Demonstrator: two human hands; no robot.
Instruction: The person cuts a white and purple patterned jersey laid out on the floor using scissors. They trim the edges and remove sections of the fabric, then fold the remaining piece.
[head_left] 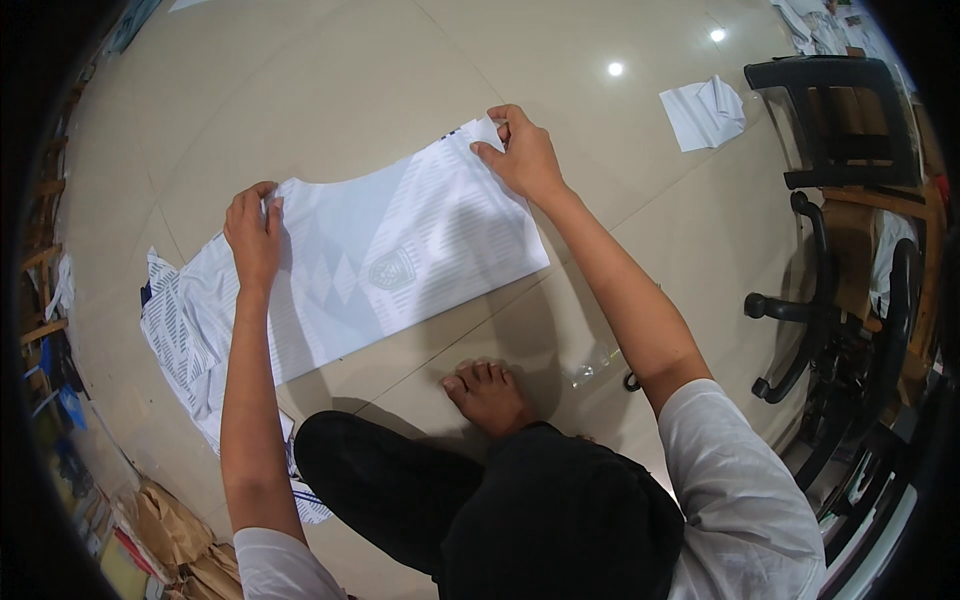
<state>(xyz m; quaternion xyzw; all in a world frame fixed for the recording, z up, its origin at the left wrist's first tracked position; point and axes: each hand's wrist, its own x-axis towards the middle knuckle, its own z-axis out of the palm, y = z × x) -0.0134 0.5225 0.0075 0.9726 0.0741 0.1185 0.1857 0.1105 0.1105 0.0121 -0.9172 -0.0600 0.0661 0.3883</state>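
Both my arms stretched forward; left hand [254, 232] pinches white jersey [400, 265] shoulder at centre-left, right hand [524, 155] pinches the other shoulder at upper centre. Jersey flat on floor [330, 90], mid-frame.

The left forearm lies across the white jersey [400, 250] and covers a strip of it from the hem up to the shoulder edge. The left hand [253, 235] hides the fabric under its palm, so whether its fingers pinch the cloth cannot be told. The right hand [522, 155] covers the jersey's far corner; the fingertips curl out of sight behind the edge. The crest on the chest is too small to make out. A second striped garment [185, 335] is partly buried beneath the jersey and the knee. The office chair [850, 330] is cut off by the dark rim at the right.
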